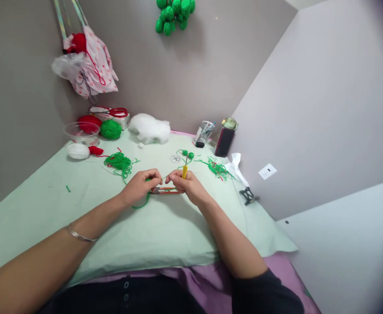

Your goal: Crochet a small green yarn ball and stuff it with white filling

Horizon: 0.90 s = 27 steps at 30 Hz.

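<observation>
My left hand [144, 184] is closed, pinching green yarn [147, 198] that trails down onto the pale green cloth. A thin green strand runs from its fingertips toward my right hand [188, 185]. That hand is closed around the yellow handle [184, 172] of a crochet hook, its thin metal shaft pointing up. Orange-handled thread snips [164, 191] lie just beneath both hands, partly hidden by them. Beyond the hook, two small green crocheted balls [188, 154] rest on the cloth. A loose tangle of green yarn [118, 164] lies to the left.
Along the wall stand a clear tub [82, 131], a green yarn ball [110, 129], white stuffing [150, 128], a clear cup [205, 133] and a dark phone [224, 141]. Yarn scraps [218, 169], white tissue [236, 168] and a black clip-like object [249, 196] lie at right.
</observation>
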### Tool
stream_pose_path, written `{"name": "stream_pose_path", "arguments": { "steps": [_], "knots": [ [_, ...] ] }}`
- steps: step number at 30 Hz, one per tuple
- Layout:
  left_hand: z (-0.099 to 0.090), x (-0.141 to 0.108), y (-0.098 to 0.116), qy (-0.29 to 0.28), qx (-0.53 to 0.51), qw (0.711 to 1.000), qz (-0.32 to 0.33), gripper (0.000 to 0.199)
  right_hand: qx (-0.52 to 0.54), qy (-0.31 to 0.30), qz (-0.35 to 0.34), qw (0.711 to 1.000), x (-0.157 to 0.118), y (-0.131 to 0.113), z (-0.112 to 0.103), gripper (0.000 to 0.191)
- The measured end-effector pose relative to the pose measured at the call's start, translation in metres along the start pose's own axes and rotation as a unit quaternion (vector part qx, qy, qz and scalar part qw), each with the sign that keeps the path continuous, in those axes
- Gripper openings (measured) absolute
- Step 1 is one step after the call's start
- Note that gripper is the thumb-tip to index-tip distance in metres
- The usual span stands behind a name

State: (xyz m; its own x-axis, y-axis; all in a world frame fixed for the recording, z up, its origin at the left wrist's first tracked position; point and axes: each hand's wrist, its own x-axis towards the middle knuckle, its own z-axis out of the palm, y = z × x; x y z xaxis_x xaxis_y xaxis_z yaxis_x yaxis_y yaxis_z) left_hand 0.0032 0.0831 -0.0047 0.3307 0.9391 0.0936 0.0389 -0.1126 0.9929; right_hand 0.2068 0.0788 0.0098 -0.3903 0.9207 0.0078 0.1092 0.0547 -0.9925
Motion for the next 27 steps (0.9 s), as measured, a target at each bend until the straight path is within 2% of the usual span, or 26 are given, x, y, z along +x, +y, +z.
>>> {"name": "stream_pose_path", "arguments": {
  "steps": [6, 11, 18, 27],
  "knots": [
    [-0.001, -0.002, 0.006, -0.06, -0.094, 0.993, -0.038, 0.013, 0.113, 0.012, 0.017, 0.993, 0.0, -0.004, 0.008, 0.04],
    [-0.007, -0.003, 0.004, -0.096, -0.208, 0.969, -0.089, 0.016, 0.155, 0.003, 0.02, 0.988, 0.005, -0.001, 0.0, 0.04],
    [-0.015, -0.002, 0.0, -0.088, -0.318, 0.938, -0.109, 0.03, 0.177, 0.029, 0.006, 0.984, 0.01, 0.007, -0.012, 0.036],
    [-0.017, 0.001, -0.007, -0.053, -0.334, 0.935, -0.108, 0.026, 0.164, 0.033, 0.011, 0.986, 0.009, 0.007, -0.014, 0.036]
  ]
}}
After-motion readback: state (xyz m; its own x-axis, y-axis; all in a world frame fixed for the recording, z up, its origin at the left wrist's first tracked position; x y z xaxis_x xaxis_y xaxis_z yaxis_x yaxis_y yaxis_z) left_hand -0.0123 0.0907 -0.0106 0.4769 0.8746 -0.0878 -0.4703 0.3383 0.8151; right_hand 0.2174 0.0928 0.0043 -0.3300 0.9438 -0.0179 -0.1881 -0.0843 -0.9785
